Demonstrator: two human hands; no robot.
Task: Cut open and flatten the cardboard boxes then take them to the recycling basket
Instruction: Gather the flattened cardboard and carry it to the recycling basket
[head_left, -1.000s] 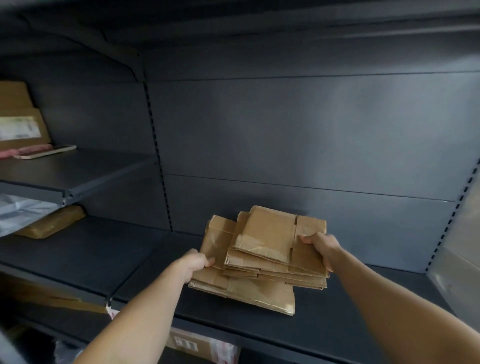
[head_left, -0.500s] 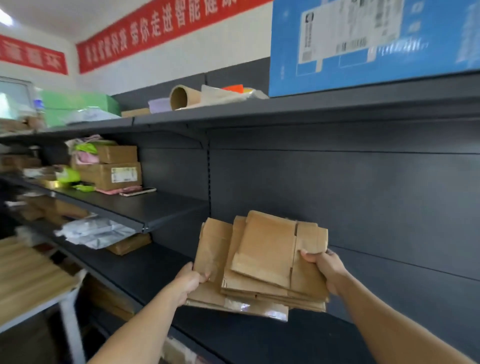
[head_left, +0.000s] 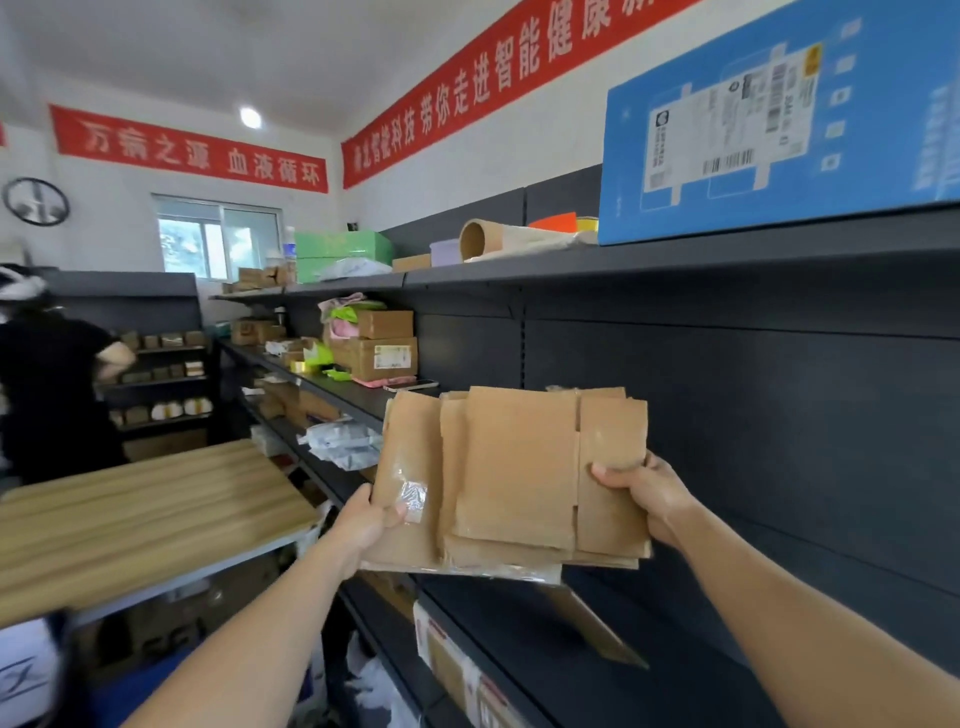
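A stack of flattened brown cardboard boxes (head_left: 514, 478) is held up in the air in front of the dark shelving, tilted towards me. My left hand (head_left: 366, 522) grips the stack's lower left edge, thumb on a taped patch. My right hand (head_left: 647, 493) grips the right edge, thumb on top. No recycling basket is in view.
Dark metal shelves (head_left: 571, 649) run along the right, with boxes (head_left: 382, 351) and bags further back. A wooden table (head_left: 140, 512) stands at the left. A person in black (head_left: 47, 384) stands at the far left. A blue box (head_left: 779, 119) sits on the top shelf.
Both hands have lifted the stack off the shelf and raised it. My view has swung up and left, now showing the room, the table and the person.
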